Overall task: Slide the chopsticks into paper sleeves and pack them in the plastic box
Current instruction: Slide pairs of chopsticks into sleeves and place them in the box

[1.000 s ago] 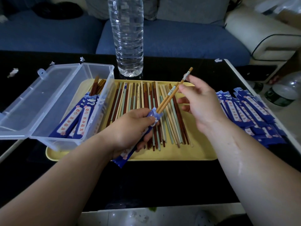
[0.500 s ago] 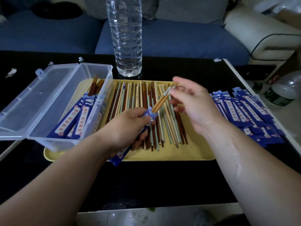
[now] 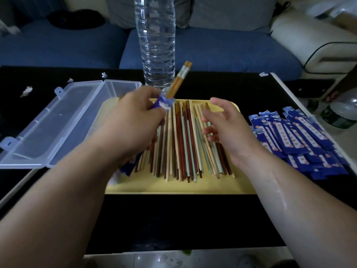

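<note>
My left hand (image 3: pixel 135 122) grips a blue paper sleeve (image 3: pixel 164 103) with a pair of tan chopsticks (image 3: pixel 178 81) inside it; their tops stick up toward the bottle. The sleeve's lower end shows below my wrist. My right hand (image 3: pixel 226 124) hovers with relaxed fingers over the loose chopsticks (image 3: pixel 185 144) on the yellow tray (image 3: pixel 173 187) and holds nothing. The clear plastic box (image 3: pixel 123 88) stands at the tray's left, mostly hidden behind my left hand, with its lid (image 3: pixel 52 124) folded open to the left. Empty blue sleeves (image 3: pixel 297 140) lie piled at the right.
A tall clear water bottle (image 3: pixel 156 39) stands just behind the tray. Small paper scraps (image 3: pixel 27 91) lie on the black table at the far left. Another bottle (image 3: pixel 340 113) sits off the table's right edge. A blue sofa runs behind the table.
My right hand has let go of the chopsticks and dropped back over the tray. My left hand has carried the sleeved pair up and leftward toward the box.
</note>
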